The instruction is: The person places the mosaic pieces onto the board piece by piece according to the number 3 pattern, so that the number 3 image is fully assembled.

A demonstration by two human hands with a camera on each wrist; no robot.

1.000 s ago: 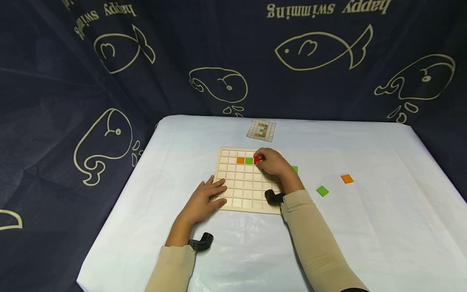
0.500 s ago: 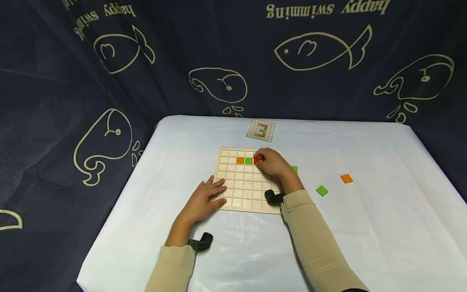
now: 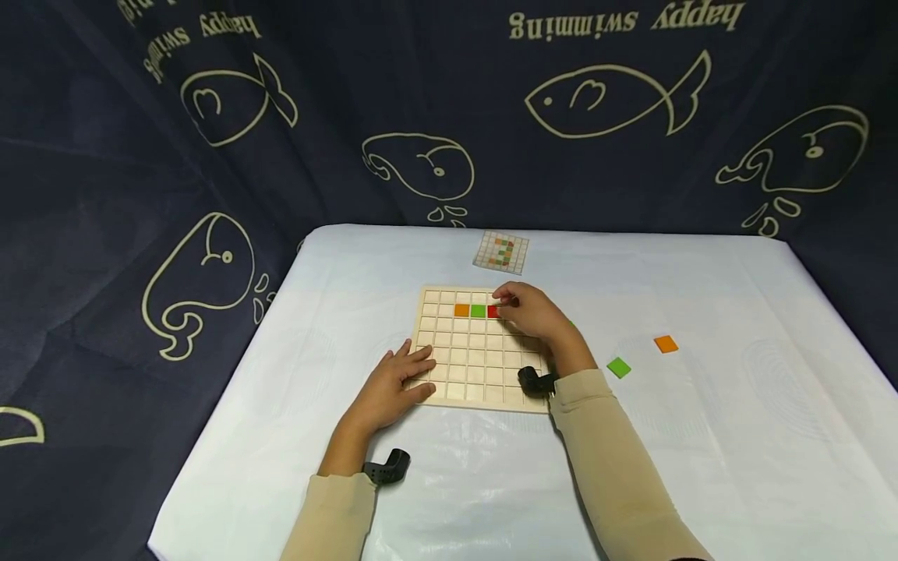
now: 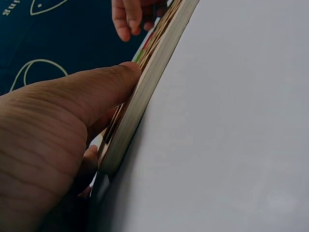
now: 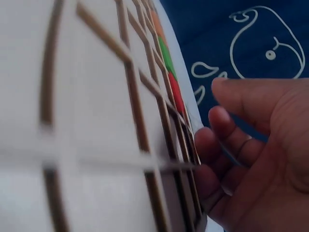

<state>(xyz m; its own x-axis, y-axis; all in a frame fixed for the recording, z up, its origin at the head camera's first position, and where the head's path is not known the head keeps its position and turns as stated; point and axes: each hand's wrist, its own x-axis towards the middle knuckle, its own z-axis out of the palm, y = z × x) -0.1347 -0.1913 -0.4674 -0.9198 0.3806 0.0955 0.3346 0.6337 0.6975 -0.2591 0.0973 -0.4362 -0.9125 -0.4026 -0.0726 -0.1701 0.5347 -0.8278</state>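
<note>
A square wooden grid board (image 3: pixel 468 372) lies on the table. Along one of its far rows sit an orange tile (image 3: pixel 461 310), a green tile (image 3: pixel 478 311) and a red tile (image 3: pixel 493 312), side by side. My left hand (image 3: pixel 391 386) rests with spread fingers over the board's near left corner; in the left wrist view its thumb (image 4: pixel 113 79) lies on the wooden edge. My right hand (image 3: pixel 536 313) is just right of the red tile, partly overlapping it. In the right wrist view, that hand's thumb and fingers (image 5: pixel 222 121) are apart, holding nothing, and the red tile (image 5: pixel 175 93) lies in its square.
Behind the board lies a small pattern card (image 3: pixel 501 252) printed with coloured squares. Right of my right arm are a loose green tile (image 3: pixel 619 368) and a loose orange tile (image 3: pixel 666 344). Another green tile (image 3: pixel 571 323) is mostly hidden behind the right wrist.
My right hand has let go of the red tile and shifted slightly right, its fingers parting. The red tile stays in its square. The left hand has not moved.
</note>
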